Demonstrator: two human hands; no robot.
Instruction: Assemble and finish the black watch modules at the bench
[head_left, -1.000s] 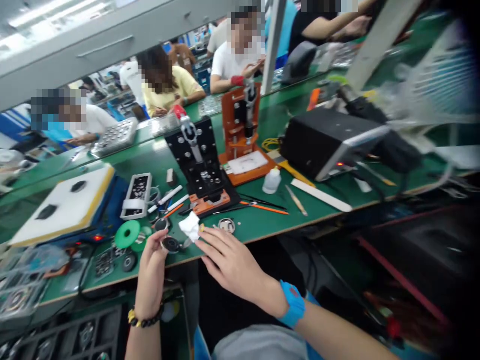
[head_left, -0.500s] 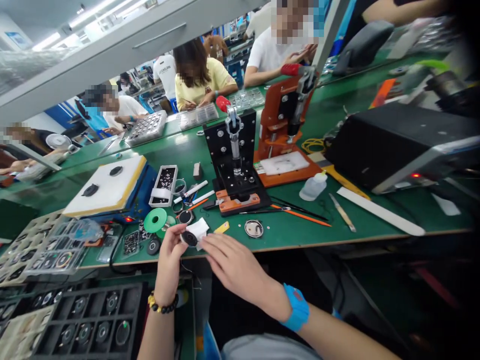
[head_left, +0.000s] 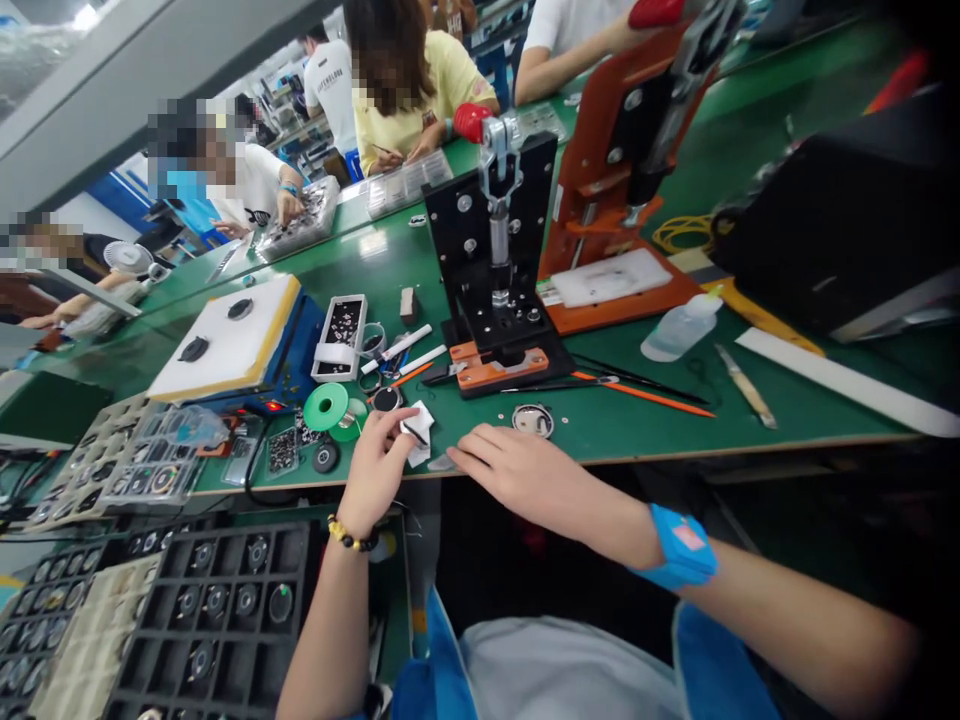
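Observation:
My left hand [head_left: 375, 462] pinches the edge of a small dark round part [head_left: 414, 432], seen nearly edge-on over a white paper [head_left: 421, 452] near the bench's front edge. To its right, my right hand [head_left: 525, 482] has its fingers together, with a small greyish piece [head_left: 441, 463], blurred, at the fingertips. A round metal case [head_left: 533, 421] lies just beyond the right hand. Behind the left fingers is a dark round part [head_left: 387, 399]. The green solder spool [head_left: 326, 405] and a small black wheel [head_left: 325, 457] are to the left.
A black press [head_left: 499, 260] and an orange press [head_left: 607, 180] stand behind my hands. A bottle [head_left: 681, 328], tweezers [head_left: 645, 392] and a knife [head_left: 745, 387] lie at right. At left are a padded blue box [head_left: 225, 335] and a black tray [head_left: 225, 630]. People work across the bench.
My hands have moved apart. The round part has tilted from face-up to nearly edge-on in my left hand, and my right hand has left it. The view has shifted.

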